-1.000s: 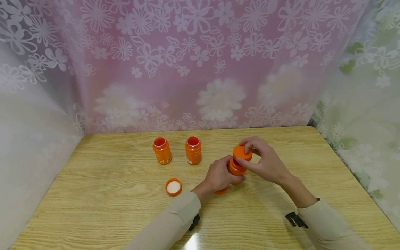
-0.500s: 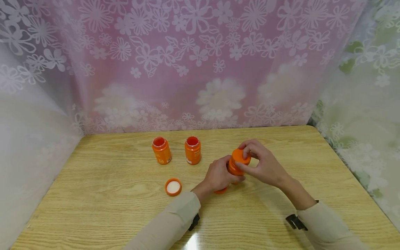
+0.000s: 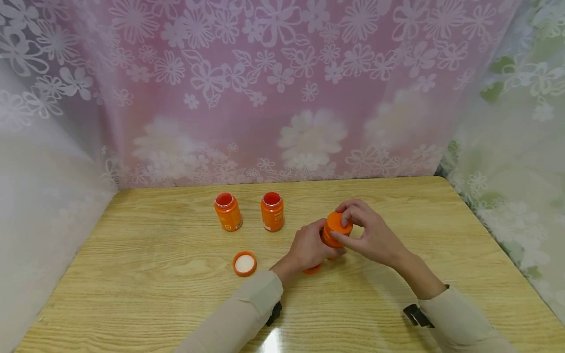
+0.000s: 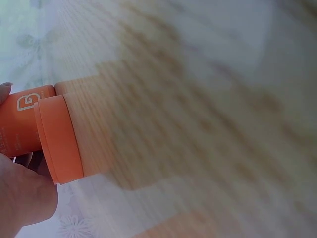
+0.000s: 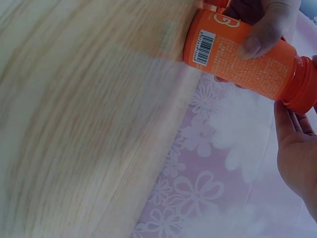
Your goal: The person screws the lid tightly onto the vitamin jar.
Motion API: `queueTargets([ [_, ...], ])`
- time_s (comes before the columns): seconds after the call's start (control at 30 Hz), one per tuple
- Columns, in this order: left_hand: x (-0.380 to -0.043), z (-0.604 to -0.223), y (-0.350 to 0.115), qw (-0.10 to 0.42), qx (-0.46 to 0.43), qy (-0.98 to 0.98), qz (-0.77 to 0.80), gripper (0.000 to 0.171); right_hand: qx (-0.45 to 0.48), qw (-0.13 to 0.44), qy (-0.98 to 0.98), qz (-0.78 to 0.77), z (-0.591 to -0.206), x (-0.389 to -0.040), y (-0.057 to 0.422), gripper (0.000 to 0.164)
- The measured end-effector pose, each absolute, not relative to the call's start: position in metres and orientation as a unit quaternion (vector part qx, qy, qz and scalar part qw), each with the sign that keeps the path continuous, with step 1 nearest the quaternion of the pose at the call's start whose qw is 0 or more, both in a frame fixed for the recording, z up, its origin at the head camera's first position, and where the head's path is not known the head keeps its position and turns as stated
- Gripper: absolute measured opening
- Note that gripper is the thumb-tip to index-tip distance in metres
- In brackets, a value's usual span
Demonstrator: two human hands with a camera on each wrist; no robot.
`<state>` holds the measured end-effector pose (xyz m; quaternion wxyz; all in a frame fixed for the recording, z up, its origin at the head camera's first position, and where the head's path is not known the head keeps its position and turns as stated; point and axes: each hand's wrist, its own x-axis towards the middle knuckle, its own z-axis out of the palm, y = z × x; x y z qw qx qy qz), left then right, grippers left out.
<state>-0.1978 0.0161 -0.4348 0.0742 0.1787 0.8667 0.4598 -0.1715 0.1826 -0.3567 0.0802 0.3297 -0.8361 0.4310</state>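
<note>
Two open orange bottles, one (image 3: pixel 228 213) left of the other (image 3: pixel 272 213), stand upright and apart on the wood-grained table (image 3: pixel 154 304). Nearer the person lies an upturned cap (image 3: pixel 244 264), its round lining white. Another orange cap (image 3: pixel 311 269) is partly hidden by the left hand (image 3: pixel 309 245), which is clamped around a smooth, glossy bottle (image 5: pixel 233 62) right of the table's middle. The right hand (image 3: pixel 371 235) pinches a flat, round cap (image 3: pixel 339 223) on that bottle's neck. A flowered pink curtain (image 3: pixel 273 98) hangs behind. A second ago this cap was tilted over the bottle's mouth; now it sits lower, covering it.
</note>
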Motion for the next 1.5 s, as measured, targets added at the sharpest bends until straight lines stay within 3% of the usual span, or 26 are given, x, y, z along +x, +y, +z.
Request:
queueTargets([
  [0.13, -0.198, -0.435, 0.015, 0.072, 0.180, 0.865, 0.462, 0.050, 0.337, 0.089, -0.842, 0.412, -0.355, -0.169, 0.180, 0.029],
  [0.37, -0.197, -0.433, 0.015, 0.074, 0.182, 0.864, 0.464, 0.048, 0.326, 0.095, -0.860, 0.381, -0.388, -0.189, 0.194, 0.031],
  [0.67, -0.198, -0.434, 0.015, 0.069, 0.186, 0.865, 0.461, 0.048, 0.339, 0.100, -0.873, 0.336, -0.381, -0.189, 0.195, 0.033],
  [1.03, -0.198, -0.436, 0.016, 0.062, 0.183, 0.864, 0.465, 0.044, 0.338, 0.005, -0.899, 0.280, -0.345, -0.195, 0.206, 0.020],
  [1.3, -0.200, -0.436, 0.015, 0.059, 0.185, 0.871, 0.452, 0.046, 0.406, -0.092, -0.888, 0.193, -0.321, -0.206, 0.200, 0.044],
  [1.5, -0.199, -0.436, 0.016, 0.056, 0.191, 0.870, 0.450, 0.047, 0.453, -0.130, -0.864, 0.176, -0.315, -0.212, 0.189, 0.035],
])
